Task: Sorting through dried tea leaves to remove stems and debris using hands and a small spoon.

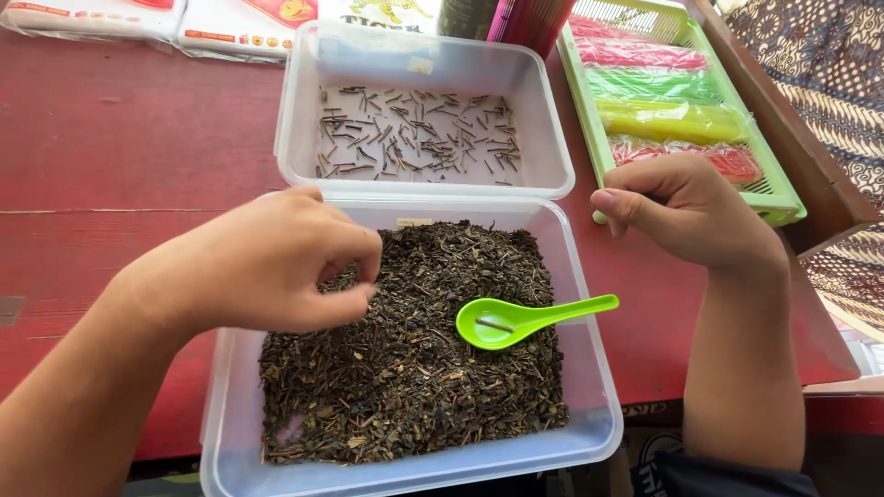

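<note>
A clear plastic box (589, 368) in front of me holds a dark heap of dried tea leaves (414, 368). A bright green plastic spoon (516, 319) lies on the leaves with a small twig in its bowl, its handle resting on the box's right rim. My left hand (276, 262) hovers over the left part of the heap, thumb and fingertips pinched together just above the leaves. My right hand (681, 207) rests as a loose fist at the box's far right corner, holding nothing that I can see. Behind it, a second clear box (304, 120) holds several loose brown stems (414, 138).
Everything stands on a red wooden table (120, 147). A green slotted tray (783, 198) at the far right holds pink, green, yellow and red packets. White printed packets (230, 28) lie along the back edge. A patterned cloth (829, 74) lies beyond the table's right edge.
</note>
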